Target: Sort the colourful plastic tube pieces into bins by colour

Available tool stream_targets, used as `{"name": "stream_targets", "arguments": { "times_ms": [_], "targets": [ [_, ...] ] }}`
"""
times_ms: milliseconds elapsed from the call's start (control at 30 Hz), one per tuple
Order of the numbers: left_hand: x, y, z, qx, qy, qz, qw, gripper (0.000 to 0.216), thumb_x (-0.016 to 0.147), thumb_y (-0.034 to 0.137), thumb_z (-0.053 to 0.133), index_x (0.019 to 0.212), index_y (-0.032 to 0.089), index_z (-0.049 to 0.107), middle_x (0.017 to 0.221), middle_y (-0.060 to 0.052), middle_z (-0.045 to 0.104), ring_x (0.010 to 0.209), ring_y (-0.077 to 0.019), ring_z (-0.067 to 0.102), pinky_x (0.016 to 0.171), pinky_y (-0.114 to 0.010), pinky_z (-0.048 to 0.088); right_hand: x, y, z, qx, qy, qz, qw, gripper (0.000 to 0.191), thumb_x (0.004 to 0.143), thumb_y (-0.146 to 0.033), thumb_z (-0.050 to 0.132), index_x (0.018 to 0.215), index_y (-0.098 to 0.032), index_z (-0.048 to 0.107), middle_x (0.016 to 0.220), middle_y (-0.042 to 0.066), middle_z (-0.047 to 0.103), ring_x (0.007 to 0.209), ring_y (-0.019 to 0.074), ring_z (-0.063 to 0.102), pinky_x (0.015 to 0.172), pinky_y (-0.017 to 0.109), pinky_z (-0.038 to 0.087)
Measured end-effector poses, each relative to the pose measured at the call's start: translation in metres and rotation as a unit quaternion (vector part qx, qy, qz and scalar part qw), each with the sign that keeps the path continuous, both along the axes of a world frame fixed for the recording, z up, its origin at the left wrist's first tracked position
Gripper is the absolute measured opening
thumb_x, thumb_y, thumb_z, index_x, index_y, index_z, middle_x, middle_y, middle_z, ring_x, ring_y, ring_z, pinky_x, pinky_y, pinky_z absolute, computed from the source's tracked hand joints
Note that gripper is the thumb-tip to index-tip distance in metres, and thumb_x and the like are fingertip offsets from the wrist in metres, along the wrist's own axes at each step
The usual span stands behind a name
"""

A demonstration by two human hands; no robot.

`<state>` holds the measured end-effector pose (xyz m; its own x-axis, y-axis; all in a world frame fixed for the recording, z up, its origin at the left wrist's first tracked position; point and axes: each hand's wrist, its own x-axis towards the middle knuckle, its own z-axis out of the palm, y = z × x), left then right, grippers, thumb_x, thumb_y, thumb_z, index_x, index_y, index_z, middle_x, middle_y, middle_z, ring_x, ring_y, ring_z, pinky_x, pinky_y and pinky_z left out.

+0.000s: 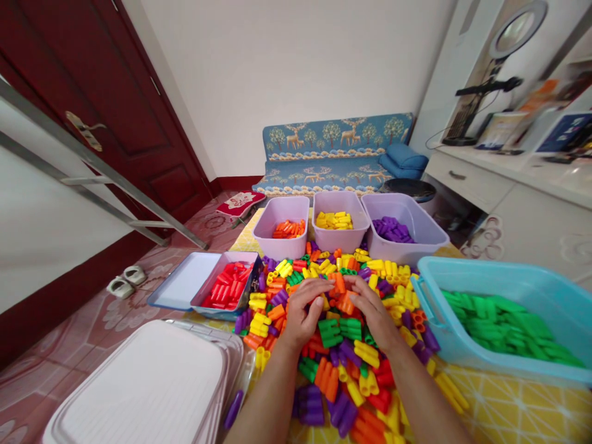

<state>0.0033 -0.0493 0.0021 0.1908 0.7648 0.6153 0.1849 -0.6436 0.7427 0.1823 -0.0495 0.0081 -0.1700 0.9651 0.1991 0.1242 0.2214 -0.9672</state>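
My left hand [305,308] is over the middle of a large heap of colourful plastic building pieces shaped like joined tubes. Its fingers are curved, with the thumb apart, and the fingertips reach an orange building piece [339,283]. From the other side, my right hand [374,309] has its fingertips against a second orange building piece [346,303]. Whether either piece is lifted off the heap is hard to tell. Just below the hands lie green building pieces [330,333]. Purple, yellow, red and more orange ones surround them.
Lilac bins hold orange [280,249], yellow [340,239] and purple pieces [393,230] at the back. A blue bin [462,345] of green pieces stands right. Left are an open box of red pieces [226,287] and stacked white lids [143,388]. A yellow patterned cloth [518,410] covers the table.
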Motion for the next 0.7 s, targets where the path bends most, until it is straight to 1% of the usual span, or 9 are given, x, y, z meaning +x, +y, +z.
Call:
{"name": "stream_targets", "arguments": {
  "times_ms": [100, 233, 267, 333, 400, 467, 567, 700],
  "targets": [
    [-0.001, -0.001, -0.001, 0.006, 0.007, -0.003, 1.000, 0.033, 0.093, 0.033, 0.042, 0.109, 0.019, 0.068, 0.111, -0.011, 0.069, 0.109, -0.0243, 0.060, 0.097, -0.045, 0.045, -0.006, 0.002, -0.003, -0.005, 0.008, -0.017, 1.000, 0.027, 0.086, -0.035, 0.049, 0.110, -0.023, 0.056, 0.111, 0.005, 0.067, 0.105, 0.0230, 0.062, 0.089, 0.036, 0.050],
    [0.001, -0.003, 0.000, 0.012, 0.019, -0.010, 1.000, 0.032, 0.093, 0.030, 0.042, 0.109, 0.019, 0.068, 0.110, -0.011, 0.069, 0.107, -0.0238, 0.061, 0.096, -0.044, 0.046, -0.012, 0.005, -0.009, -0.008, -0.013, -0.045, 0.999, 0.028, 0.083, -0.041, 0.056, 0.103, -0.021, 0.057, 0.102, 0.007, 0.070, 0.096, 0.0222, 0.066, 0.086, 0.036, 0.052],
    [0.001, -0.003, 0.000, 0.011, 0.022, -0.002, 1.000, 0.031, 0.093, 0.030, 0.043, 0.109, 0.019, 0.068, 0.111, -0.011, 0.069, 0.106, -0.0235, 0.061, 0.096, -0.044, 0.046, -0.013, 0.006, -0.010, -0.005, -0.019, -0.050, 0.999, 0.028, 0.083, -0.041, 0.056, 0.103, -0.021, 0.057, 0.101, 0.007, 0.070, 0.096, 0.0222, 0.066, 0.086, 0.036, 0.052],
    [0.002, -0.003, -0.001, 0.010, 0.022, 0.032, 0.999, 0.029, 0.092, 0.028, 0.045, 0.110, 0.019, 0.066, 0.114, -0.011, 0.066, 0.109, -0.0231, 0.060, 0.097, -0.042, 0.046, -0.014, 0.006, -0.012, 0.000, -0.023, -0.054, 0.998, 0.028, 0.084, -0.042, 0.055, 0.103, -0.021, 0.058, 0.103, 0.007, 0.070, 0.097, 0.0222, 0.065, 0.087, 0.036, 0.051],
    [0.003, -0.002, -0.004, 0.005, 0.016, 0.078, 0.997, 0.030, 0.090, 0.027, 0.049, 0.116, 0.020, 0.062, 0.120, -0.011, 0.063, 0.113, -0.0227, 0.057, 0.100, -0.041, 0.044, -0.015, 0.006, -0.014, 0.002, -0.019, -0.052, 0.998, 0.029, 0.085, -0.041, 0.053, 0.106, -0.021, 0.058, 0.104, 0.007, 0.069, 0.098, 0.0220, 0.065, 0.087, 0.036, 0.052],
    [0.004, 0.000, -0.007, -0.012, 0.008, 0.106, 0.994, 0.036, 0.088, 0.027, 0.054, 0.123, 0.020, 0.057, 0.122, -0.011, 0.061, 0.113, -0.0219, 0.058, 0.100, -0.039, 0.045, -0.016, 0.005, -0.015, 0.007, -0.011, -0.047, 0.999, 0.030, 0.086, -0.040, 0.053, 0.108, -0.021, 0.058, 0.105, 0.006, 0.069, 0.099, 0.0216, 0.065, 0.089, 0.036, 0.051],
    [0.005, 0.003, -0.013, -0.045, 0.013, 0.109, 0.993, 0.041, 0.085, 0.027, 0.059, 0.126, 0.021, 0.055, 0.120, -0.009, 0.064, 0.107, -0.0211, 0.061, 0.096, -0.036, 0.048, -0.017, 0.005, -0.017, 0.014, -0.013, -0.047, 0.999, 0.029, 0.086, -0.039, 0.053, 0.109, -0.022, 0.059, 0.106, 0.005, 0.068, 0.099, 0.0211, 0.064, 0.088, 0.035, 0.051],
    [0.006, 0.004, -0.016, -0.053, 0.034, 0.107, 0.992, 0.035, 0.085, 0.026, 0.059, 0.120, 0.021, 0.061, 0.118, -0.007, 0.066, 0.107, -0.0209, 0.062, 0.097, -0.036, 0.048, -0.016, 0.006, -0.019, 0.019, -0.033, -0.061, 0.997, 0.028, 0.085, -0.039, 0.056, 0.106, -0.022, 0.062, 0.103, 0.005, 0.069, 0.095, 0.0215, 0.064, 0.084, 0.034, 0.052]
  ]
}}
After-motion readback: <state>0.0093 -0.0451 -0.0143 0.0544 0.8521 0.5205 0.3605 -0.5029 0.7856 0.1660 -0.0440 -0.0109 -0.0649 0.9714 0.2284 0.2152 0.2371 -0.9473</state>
